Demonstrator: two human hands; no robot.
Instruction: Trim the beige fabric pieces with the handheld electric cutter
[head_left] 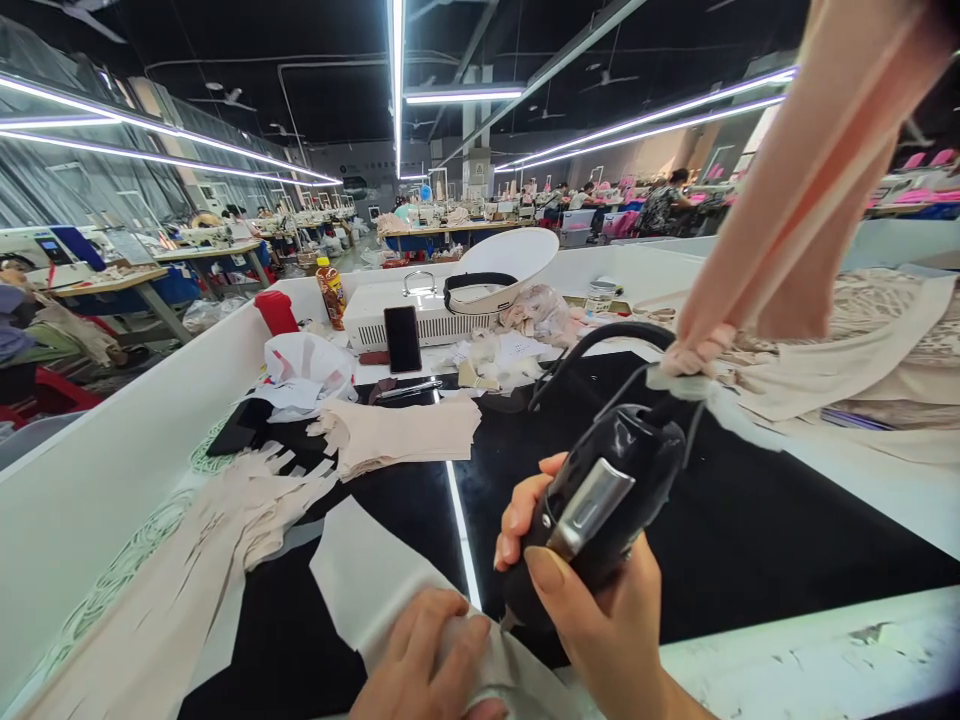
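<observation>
My right hand [577,580] is closed around a black corded handheld tool [622,490] with a silver lever on its side. My thumb rests by that lever. The tool's narrow lower end points down at a pale fabric piece [382,570]. Close to that end, my left hand [431,655] holds the fabric down with bent fingers; its thumb shows only partly at the bottom edge. A knotted peach fabric strip [780,200] runs from the tool's upper end to the top of the view.
On the black work surface [750,520] lie stacked pale pieces [409,430] and long cut strips [187,560]. Behind are a phone [403,338], a white vented box [382,310], a white visor [517,262] and a bottle [330,293]. More fabric [870,340] lies right. A white side wall [135,450] borders the left.
</observation>
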